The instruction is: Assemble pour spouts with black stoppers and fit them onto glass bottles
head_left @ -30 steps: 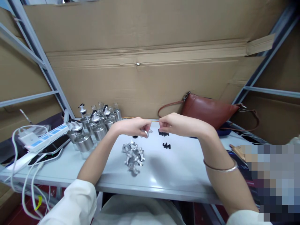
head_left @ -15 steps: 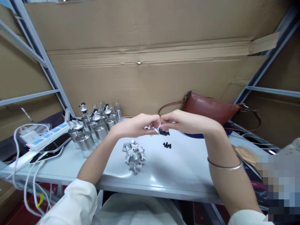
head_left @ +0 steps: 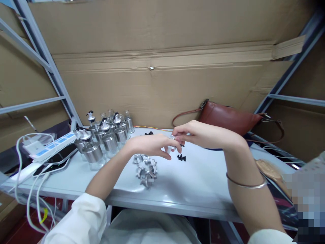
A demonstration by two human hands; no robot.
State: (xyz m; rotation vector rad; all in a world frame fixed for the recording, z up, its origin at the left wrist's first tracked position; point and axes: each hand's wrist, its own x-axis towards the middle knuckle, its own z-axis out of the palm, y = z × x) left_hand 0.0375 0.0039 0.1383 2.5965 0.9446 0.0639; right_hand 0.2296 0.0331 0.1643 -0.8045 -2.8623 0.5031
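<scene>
Over the middle of the table, my left hand (head_left: 155,145) and my right hand (head_left: 194,133) meet at a silver pourer cap (head_left: 171,147). My left fingers and thumb are around the cap, which they partly hide. The fingertips of my right hand pinch at its top; whether a small black part is between them is hidden. Nearer to me lies a pile of similar silver pourer caps (head_left: 147,172). Several small black stoppers (head_left: 181,158) rest just below my right hand. More black parts (head_left: 150,133) show behind my left hand.
Glass bottles with steel sleeves (head_left: 109,142), some topped with pourers, stand at the left. Beside them are a power strip (head_left: 54,147), phones and white cables (head_left: 27,189). A brown leather bag (head_left: 223,117) lies at the back right. A cardboard wall (head_left: 157,91) closes the back.
My left hand has turned, its fingers now over the silver cap, and the cap has tilted. My right fingertips have shifted onto the cap's top.
</scene>
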